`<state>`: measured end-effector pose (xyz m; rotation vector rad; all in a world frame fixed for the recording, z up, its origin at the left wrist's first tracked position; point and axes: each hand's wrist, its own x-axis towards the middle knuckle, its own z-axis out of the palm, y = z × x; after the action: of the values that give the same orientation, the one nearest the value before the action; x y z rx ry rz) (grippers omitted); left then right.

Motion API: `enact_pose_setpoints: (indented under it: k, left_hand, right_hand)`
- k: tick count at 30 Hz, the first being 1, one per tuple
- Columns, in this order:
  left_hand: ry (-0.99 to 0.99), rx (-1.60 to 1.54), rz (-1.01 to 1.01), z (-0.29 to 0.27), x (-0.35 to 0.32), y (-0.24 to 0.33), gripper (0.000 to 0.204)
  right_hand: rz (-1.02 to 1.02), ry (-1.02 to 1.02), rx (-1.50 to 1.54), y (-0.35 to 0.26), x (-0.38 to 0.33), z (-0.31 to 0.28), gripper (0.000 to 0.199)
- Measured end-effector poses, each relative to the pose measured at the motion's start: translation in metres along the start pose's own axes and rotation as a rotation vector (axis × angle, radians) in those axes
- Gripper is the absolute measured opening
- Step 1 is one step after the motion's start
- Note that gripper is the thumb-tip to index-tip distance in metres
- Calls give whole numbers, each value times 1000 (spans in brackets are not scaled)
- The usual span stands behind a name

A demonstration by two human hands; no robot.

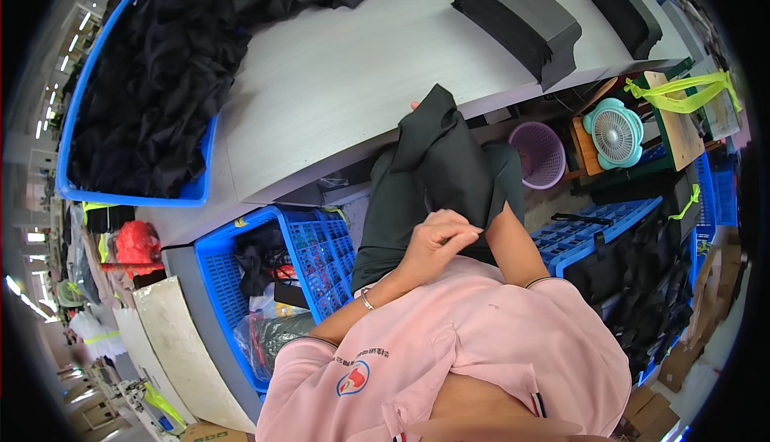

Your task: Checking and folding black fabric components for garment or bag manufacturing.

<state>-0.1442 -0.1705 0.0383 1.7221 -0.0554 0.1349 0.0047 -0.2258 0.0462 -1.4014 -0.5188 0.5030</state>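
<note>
A black fabric piece point(453, 157) hangs over my lap, its upper part folded into a peak by the table's front edge. My right hand point(415, 106) is almost wholly hidden by it. Only a fingertip shows at the cloth's upper left edge, and the bare forearm runs under the lower right side. The cloth is held up on that hand. Close to my body, my left hand point(439, 243) is closed in a pinch beside the fabric's lower edge. What lies between its thumb and finger is too small to make out. A bracelet point(366, 299) circles that wrist.
Across the front runs a grey table point(321, 81) with stacked black panels point(521, 21) and a blue crate point(68, 165) of black fabric. Blue crates point(317, 257) flank my legs. A purple bin point(537, 156) and a turquoise fan point(616, 133) stand at the right.
</note>
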Motion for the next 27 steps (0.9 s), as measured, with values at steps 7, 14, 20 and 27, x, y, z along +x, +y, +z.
enact_pose_setpoints:
  k: [7, 14, 20, 27]
  left_hand:
    - [366, 251, 95, -52, 42, -13, 60]
    - [457, 362, 255, -16, 31, 2, 102]
    - [350, 253, 307, -7, 31, -9, 17]
    - [484, -407, -130, -61, 63, -13, 18]
  right_hand:
    - [219, 145, 551, -32, -13, 27, 28]
    - [43, 4, 82, -17, 4, -8, 33]
    - [-10, 173, -337, 11, 34, -17, 33]
    - [-47, 262, -272, 48, 37, 9, 31]
